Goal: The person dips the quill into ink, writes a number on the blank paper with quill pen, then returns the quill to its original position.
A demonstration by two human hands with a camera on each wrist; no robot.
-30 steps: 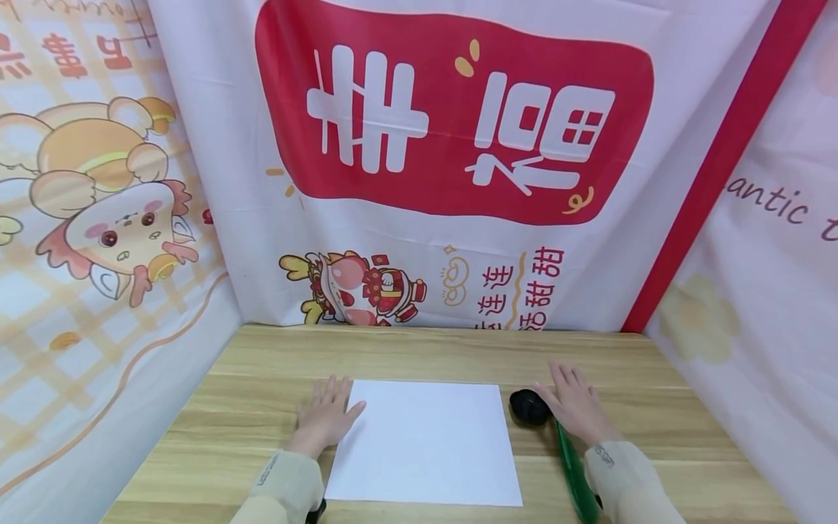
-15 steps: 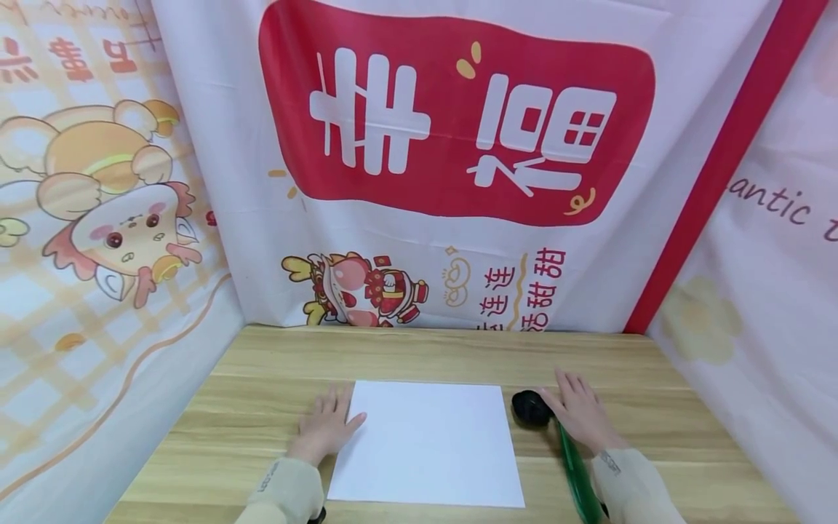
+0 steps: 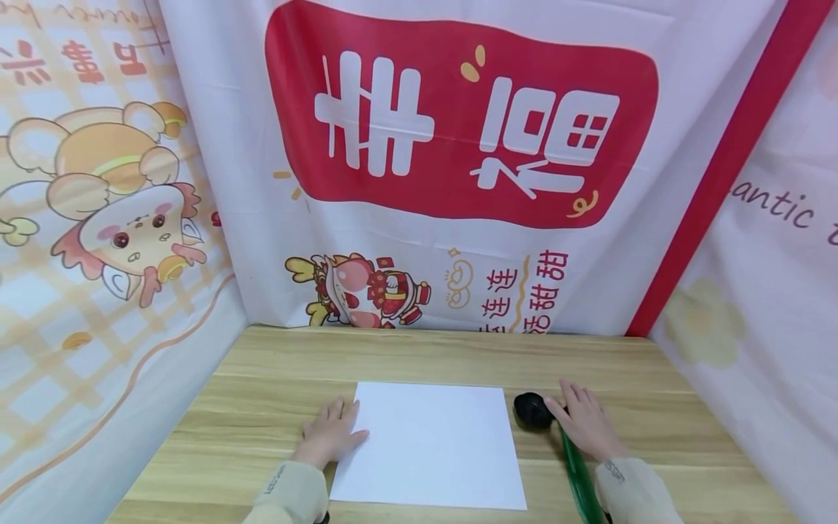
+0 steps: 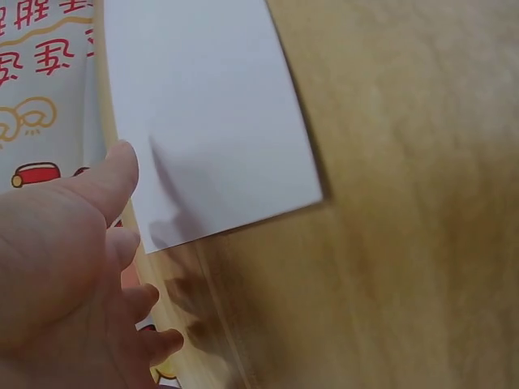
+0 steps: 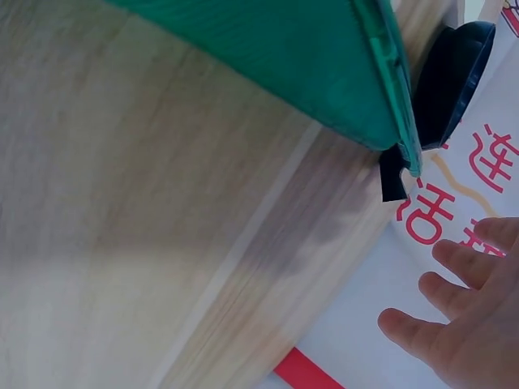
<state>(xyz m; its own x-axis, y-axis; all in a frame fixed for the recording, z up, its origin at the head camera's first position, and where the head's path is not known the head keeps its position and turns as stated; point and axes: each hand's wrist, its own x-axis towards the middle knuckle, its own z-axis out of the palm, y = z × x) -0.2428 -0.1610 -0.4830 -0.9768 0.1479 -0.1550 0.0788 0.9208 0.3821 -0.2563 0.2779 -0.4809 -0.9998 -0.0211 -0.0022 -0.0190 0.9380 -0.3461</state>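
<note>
A white sheet of paper (image 3: 428,447) lies flat on the wooden table (image 3: 432,356). My left hand (image 3: 327,437) is at its left edge, fingers spread, thumb over the sheet; the left wrist view shows the hand's shadow on the paper's corner (image 4: 235,178). My right hand (image 3: 587,426) extends to the right of the paper with loosely straight fingers, holding nothing. Its thumb overlaps a black, round, shiny object (image 3: 532,412) in the head view. A long green zippered case (image 3: 579,477) lies beside that forearm; the right wrist view shows the case's zip edge and black tab (image 5: 392,174).
Printed cloth hangings enclose the table: a back cloth (image 3: 262,240) with a large red panel, a left cloth (image 3: 39,407) and a right cloth (image 3: 779,364). The back cloth meets the table's far edge.
Both hands have come down slightly toward the table's near side. The head view has shifted a little. The paper, the black object and the green case lie as before.
</note>
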